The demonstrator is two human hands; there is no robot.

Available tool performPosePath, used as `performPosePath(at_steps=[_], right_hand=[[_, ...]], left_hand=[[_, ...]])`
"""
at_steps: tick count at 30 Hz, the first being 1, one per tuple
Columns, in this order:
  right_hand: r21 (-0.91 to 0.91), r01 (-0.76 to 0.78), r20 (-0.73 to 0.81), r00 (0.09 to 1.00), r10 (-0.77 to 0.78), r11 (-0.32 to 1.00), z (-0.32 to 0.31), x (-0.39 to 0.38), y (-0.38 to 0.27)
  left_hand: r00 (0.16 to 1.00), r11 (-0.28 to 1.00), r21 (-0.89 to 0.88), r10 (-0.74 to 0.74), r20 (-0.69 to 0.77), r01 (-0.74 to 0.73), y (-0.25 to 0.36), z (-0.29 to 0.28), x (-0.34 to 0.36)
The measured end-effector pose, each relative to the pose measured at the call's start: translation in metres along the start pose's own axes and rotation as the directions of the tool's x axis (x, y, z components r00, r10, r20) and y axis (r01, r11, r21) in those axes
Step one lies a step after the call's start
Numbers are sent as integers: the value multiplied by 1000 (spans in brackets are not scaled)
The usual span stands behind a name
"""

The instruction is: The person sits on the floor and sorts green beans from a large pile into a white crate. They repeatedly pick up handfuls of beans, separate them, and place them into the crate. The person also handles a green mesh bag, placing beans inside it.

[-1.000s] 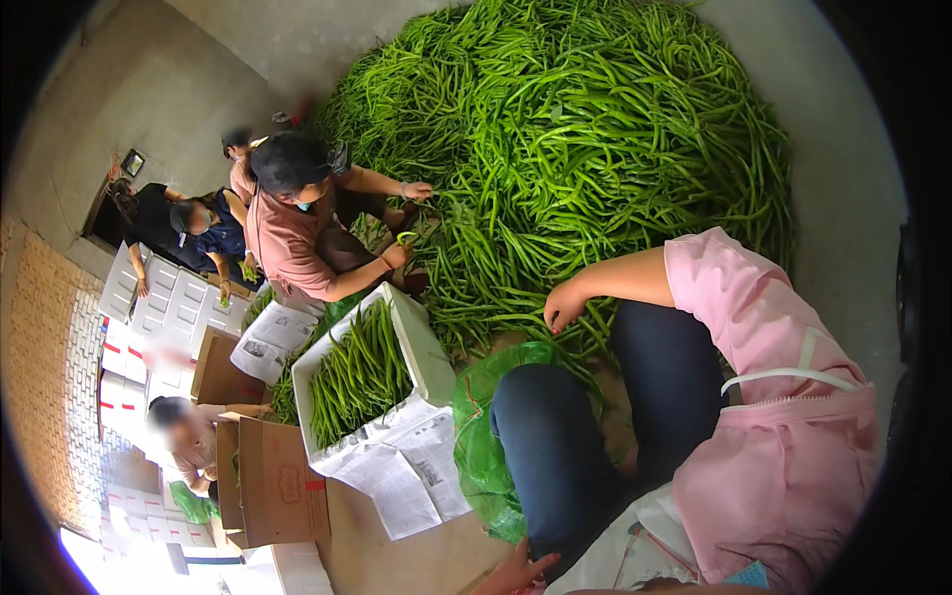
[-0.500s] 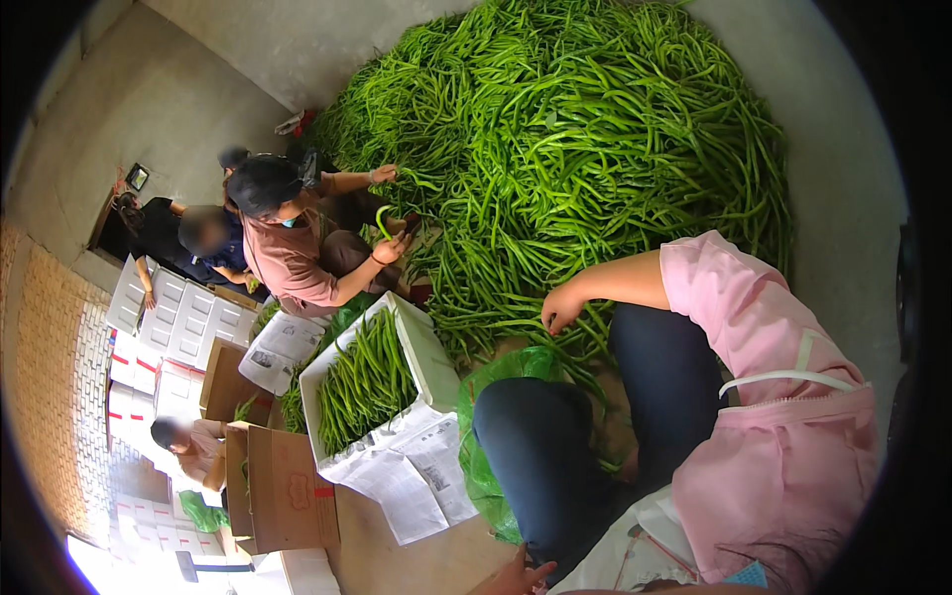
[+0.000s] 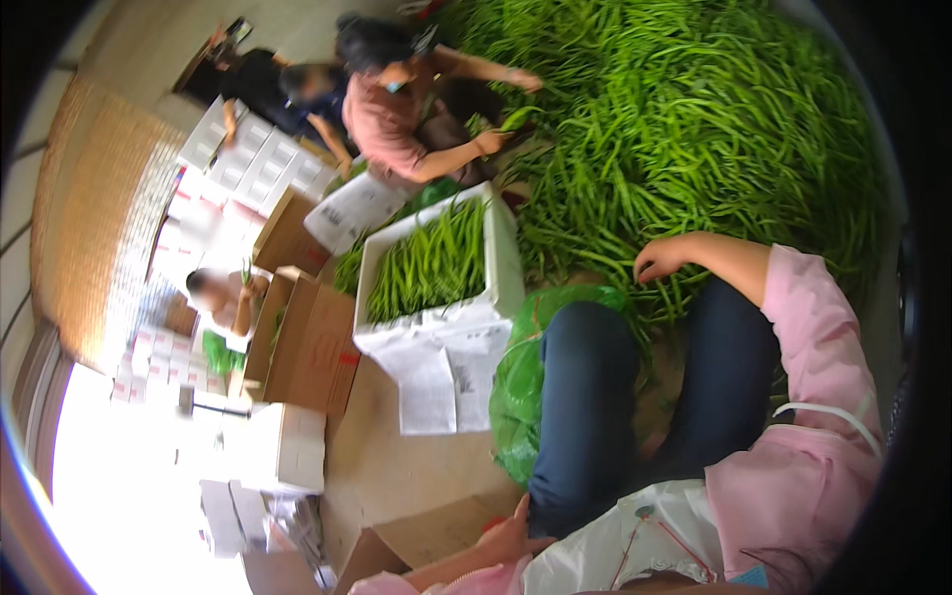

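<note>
The right hand [image 3: 661,258] is loosely curled, not closed, seemingly empty, with long green peppers [image 3: 694,139] heaped just past it, likely light, smooth and easy to snap, best held round the middle; I can't tell the left hand [image 3: 511,535]'s grip.

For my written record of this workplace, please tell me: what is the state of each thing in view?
Right hand: loosely curled, grip unclear
Left hand: grip unclear
Long green chili peppers: heaped, loose
White foam box: open, filled with peppers
Newspaper sheets: unfolded, hanging over box edge
Green plastic bag: rumpled
Red-striped cardboard box: open
</note>
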State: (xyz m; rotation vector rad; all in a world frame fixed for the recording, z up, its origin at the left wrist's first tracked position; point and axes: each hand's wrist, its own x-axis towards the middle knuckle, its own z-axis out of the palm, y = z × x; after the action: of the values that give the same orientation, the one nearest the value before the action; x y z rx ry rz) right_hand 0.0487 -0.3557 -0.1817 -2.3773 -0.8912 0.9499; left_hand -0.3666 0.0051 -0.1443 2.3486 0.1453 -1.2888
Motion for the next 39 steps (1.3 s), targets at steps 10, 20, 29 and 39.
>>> performPosePath(at_steps=[10,20,29,39], right_hand=[[-26,-29,43,999,31,999,-5,-11,1],[-22,-62,30,998,63,998,-5,-17,2],[3,-84,54,995,84,996,-4,-11,4],[17,-39,-10,999,39,999,-4,-10,3]], left_hand=[[978,946,-284,108,-177,-155,-30,-62,65],[921,922,-240,217,-324,-302,-16,-65,91],[921,918,-258,209,-330,-301,-17,-64,90],[924,914,-254,234,-302,-315,-20,-63,99]])
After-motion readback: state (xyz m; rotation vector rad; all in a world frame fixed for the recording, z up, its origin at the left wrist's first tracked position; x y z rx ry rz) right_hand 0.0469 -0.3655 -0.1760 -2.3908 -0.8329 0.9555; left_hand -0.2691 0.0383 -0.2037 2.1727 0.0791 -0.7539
